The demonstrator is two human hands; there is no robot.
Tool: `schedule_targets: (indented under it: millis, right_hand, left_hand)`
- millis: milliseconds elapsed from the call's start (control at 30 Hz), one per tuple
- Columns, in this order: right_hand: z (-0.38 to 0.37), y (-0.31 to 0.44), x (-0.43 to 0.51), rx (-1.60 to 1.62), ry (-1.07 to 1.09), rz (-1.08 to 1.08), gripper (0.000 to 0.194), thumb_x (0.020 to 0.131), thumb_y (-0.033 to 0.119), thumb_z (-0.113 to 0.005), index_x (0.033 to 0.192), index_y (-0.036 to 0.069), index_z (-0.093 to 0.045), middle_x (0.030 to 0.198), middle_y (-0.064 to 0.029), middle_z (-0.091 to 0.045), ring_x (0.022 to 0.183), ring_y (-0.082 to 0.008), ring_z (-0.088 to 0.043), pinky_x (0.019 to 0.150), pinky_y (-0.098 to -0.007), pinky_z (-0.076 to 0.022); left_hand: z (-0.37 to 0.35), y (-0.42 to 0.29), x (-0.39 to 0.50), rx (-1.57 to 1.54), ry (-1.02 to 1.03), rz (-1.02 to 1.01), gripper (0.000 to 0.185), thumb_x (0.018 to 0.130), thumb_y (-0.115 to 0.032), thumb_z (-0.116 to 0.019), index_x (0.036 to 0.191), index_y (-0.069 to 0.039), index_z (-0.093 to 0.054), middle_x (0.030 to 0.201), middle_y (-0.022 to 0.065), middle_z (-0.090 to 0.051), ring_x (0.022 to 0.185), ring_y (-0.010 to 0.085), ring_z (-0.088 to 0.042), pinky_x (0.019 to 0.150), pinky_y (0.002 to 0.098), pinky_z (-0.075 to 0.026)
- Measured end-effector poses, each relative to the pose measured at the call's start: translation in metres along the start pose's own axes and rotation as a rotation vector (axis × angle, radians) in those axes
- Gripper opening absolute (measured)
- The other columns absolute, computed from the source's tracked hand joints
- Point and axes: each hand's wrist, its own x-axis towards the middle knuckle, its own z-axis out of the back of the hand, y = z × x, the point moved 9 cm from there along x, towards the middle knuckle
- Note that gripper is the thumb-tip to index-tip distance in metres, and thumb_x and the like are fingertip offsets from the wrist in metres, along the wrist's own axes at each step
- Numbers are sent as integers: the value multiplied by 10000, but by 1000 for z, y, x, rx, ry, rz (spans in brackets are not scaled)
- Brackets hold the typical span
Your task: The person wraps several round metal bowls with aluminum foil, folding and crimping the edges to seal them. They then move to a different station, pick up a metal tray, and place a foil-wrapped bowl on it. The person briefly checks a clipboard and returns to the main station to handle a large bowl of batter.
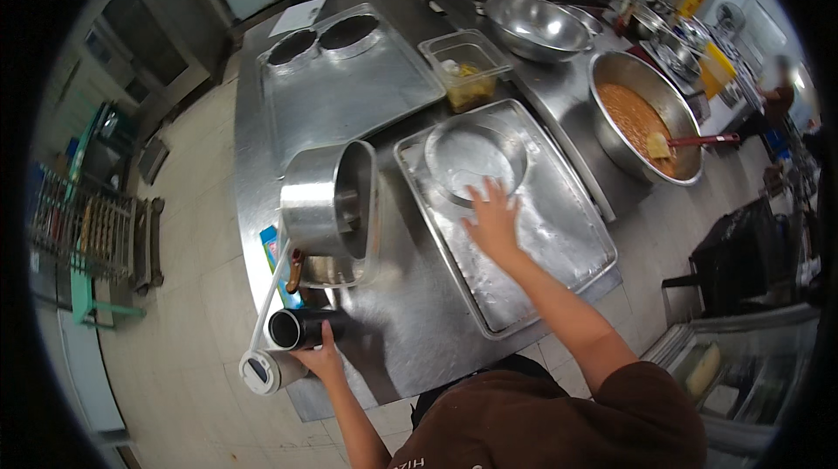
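Observation:
A black cylindrical container (301, 329) with a pale rim is in my left hand (322, 354), close to the table's near left corner. Beside that hand stands a cup with a white lid (260, 372). My right hand (493, 223) is spread, fingers apart, at the near edge of a round metal pan (476, 158); whether the fingertips touch it I cannot tell. The pan sits at the far end of a metal sheet tray (524, 272). Left of the tray, a large metal pot (314, 200) lies tilted over a clear container, with a wooden handle (295, 271) beside it.
A larger sheet tray (353, 95) carries round foil-edged pans with dark contents (349, 32). A clear tub (468, 76) holds yellow food. Right of it are an empty steel bowl (540, 27) and a bowl of orange-brown mixture (632, 118) with a red-handled spatula (700, 140). Other people stand beyond.

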Motion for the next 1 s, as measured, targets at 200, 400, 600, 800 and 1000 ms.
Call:
schedule_targets:
  millis: [200,400,600,800,1000]
  right_hand:
    - [-40,-68,11,134,332,105,213,811,116,-592,1017,67,-599,930,-110,-599,986,-296,-538,855,-443,-440]
    - [40,-33,-15,269,189,328,154,803,50,-539,934,56,-621,868,-117,-587,869,-292,-545,756,-387,-457]
    - [82,5,-108,393,499,696,216,782,63,-533,979,105,-612,867,-48,-560,912,-228,-554,896,-461,-434]
    - [75,40,-176,361,667,995,260,751,77,-551,1003,137,-579,873,-16,-531,948,-183,-548,995,-486,-369]
    - [26,82,-216,356,668,1116,224,780,124,-529,999,140,-572,857,-13,-533,969,-162,-540,955,-401,-380]
  left_hand:
    - [-19,-24,14,35,26,-31,826,718,-109,-780,1321,33,-232,1228,210,-454,1060,266,-537,905,345,-453]
    - [-19,-22,27,31,16,-123,837,704,-155,-800,1310,18,-249,1211,199,-466,1039,257,-547,902,341,-438]
    - [-20,-26,20,101,114,-94,888,707,-161,-797,1347,27,-211,1251,207,-438,1121,279,-479,985,362,-354]
    - [-2,-15,10,239,68,-76,877,790,-283,-721,1388,20,-155,1343,212,-345,1222,297,-384,1030,408,-288]
    - [10,-36,-28,191,-86,58,669,881,-265,-606,1371,15,-246,1322,196,-366,1180,276,-413,974,404,-333]
